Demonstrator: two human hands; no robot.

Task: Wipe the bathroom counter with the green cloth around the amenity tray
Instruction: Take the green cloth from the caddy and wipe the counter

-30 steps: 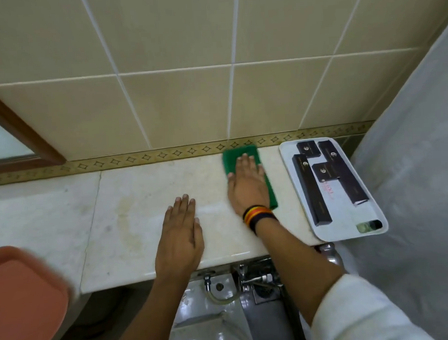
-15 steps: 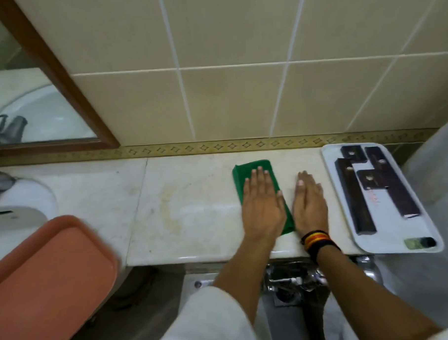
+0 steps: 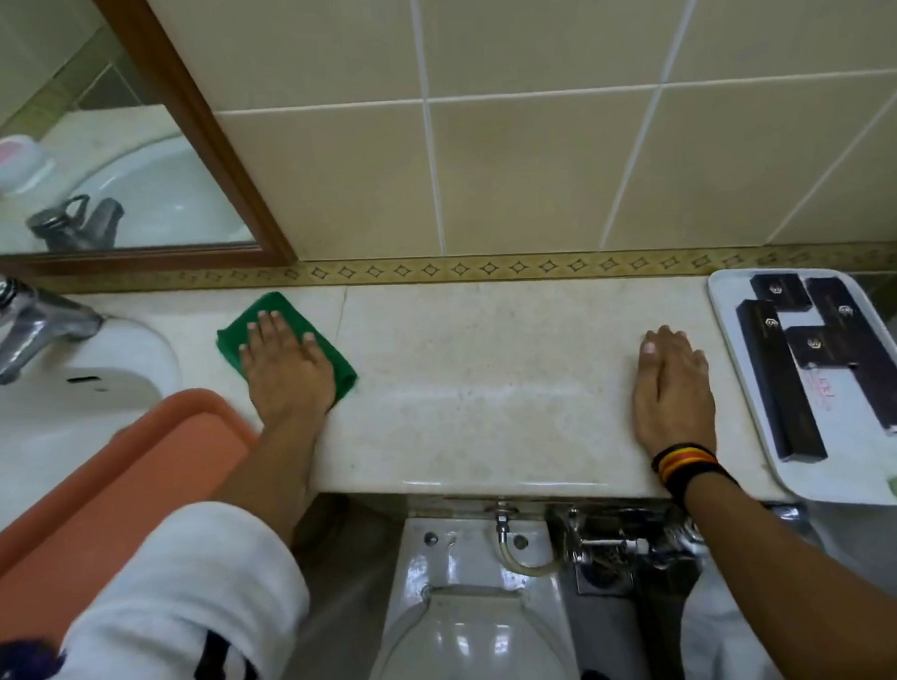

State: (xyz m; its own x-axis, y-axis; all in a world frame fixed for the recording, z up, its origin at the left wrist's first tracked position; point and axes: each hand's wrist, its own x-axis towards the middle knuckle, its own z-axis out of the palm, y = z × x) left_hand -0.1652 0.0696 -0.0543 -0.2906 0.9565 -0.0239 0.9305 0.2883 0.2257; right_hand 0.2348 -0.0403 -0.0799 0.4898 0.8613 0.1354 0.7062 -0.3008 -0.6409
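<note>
Left hand (image 3: pixel 288 362) spread flat on the cloth (image 3: pixel 282 342); right hand (image 3: pixel 674 386) flat, empty; keep pressure even across the tabletop (image 3: pixel 489 379).

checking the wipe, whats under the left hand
The green cloth lies flat under the left hand on the counter. The cloth's middle is covered by the palm.

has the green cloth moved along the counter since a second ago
Yes. The green cloth slid left along the counter, away from the amenity tray. It was beside the tray; now it lies near the sink, under the left hand.
</note>
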